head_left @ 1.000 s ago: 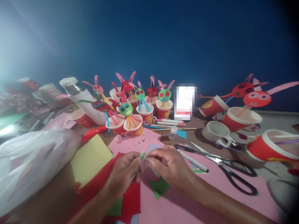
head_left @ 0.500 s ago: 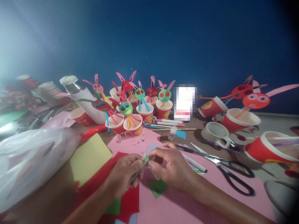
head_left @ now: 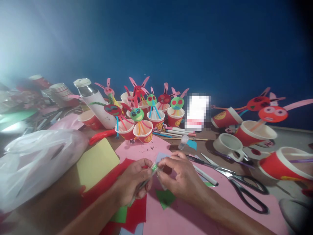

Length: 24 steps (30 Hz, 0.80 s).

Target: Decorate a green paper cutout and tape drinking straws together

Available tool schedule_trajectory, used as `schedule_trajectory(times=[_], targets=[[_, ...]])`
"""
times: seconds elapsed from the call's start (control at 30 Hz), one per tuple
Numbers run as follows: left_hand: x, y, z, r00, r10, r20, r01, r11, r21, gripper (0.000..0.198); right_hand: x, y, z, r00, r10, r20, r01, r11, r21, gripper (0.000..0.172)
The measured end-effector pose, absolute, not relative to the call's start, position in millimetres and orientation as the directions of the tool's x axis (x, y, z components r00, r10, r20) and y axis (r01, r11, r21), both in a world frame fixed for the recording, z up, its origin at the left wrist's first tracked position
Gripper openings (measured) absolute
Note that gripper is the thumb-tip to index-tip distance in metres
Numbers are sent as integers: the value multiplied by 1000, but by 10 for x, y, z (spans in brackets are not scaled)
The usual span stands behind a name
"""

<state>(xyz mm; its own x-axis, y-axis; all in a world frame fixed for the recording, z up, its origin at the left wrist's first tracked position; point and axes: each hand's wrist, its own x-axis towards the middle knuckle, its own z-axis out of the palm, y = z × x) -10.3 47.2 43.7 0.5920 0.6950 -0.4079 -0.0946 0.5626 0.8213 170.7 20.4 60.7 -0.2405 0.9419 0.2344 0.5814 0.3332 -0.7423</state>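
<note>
Near the middle of the pink paper (head_left: 186, 215), my left hand (head_left: 135, 179) and my right hand (head_left: 181, 173) meet. Between their fingertips is a small, thin, pale see-through piece with a green part (head_left: 154, 167); its exact kind is unclear. My left hand is closed around its lower length, while the right thumb and fingers pinch near its upper end. Below my right hand lies a green paper scrap (head_left: 165, 198). Red paper (head_left: 134, 209) lies under my left hand. Black-handled scissors (head_left: 234, 179) and a white marker (head_left: 206, 175) rest to the right.
Paper cups with green and red paper faces (head_left: 143, 132) stand at the back. A white mug (head_left: 227, 145) and a tipped red cup (head_left: 281, 163) are at right. At left are a plastic bag (head_left: 41, 163) and yellow paper (head_left: 97, 163). A blue wall (head_left: 156, 42) rises behind.
The view has shifted slightly, so the scene sits a little further right and lower. Both hands keep hold of the small piece in nearly the same pose.
</note>
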Motion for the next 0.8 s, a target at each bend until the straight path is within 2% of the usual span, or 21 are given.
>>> schedule_trajectory(times=[0.1, 0.27, 0.4, 0.57, 0.67, 0.8], targets=[[-123, 483, 460, 640, 640, -425, -80, 606, 792, 35, 1718, 202, 630, -253, 948, 192, 573, 307, -760, 6], [-172, 510, 466, 736, 541, -408, -75, 664, 744, 29, 1751, 197, 658, -322, 923, 208, 564, 364, -741, 24], [-214, 521, 444, 798, 459, -391, -55, 702, 710, 32, 1756, 171, 705, -397, 895, 205, 556, 412, -722, 31], [-245, 524, 452, 823, 395, -408, 4, 714, 700, 42, 1753, 138, 725, -493, 838, 234, 559, 511, -653, 23], [-252, 518, 470, 823, 371, -430, 48, 708, 705, 41, 1756, 130, 721, -510, 813, 281, 554, 560, -616, 14], [-247, 485, 443, 800, 412, -437, 58, 671, 739, 36, 1757, 135, 731, -532, 804, 265, 587, 576, -569, 12]])
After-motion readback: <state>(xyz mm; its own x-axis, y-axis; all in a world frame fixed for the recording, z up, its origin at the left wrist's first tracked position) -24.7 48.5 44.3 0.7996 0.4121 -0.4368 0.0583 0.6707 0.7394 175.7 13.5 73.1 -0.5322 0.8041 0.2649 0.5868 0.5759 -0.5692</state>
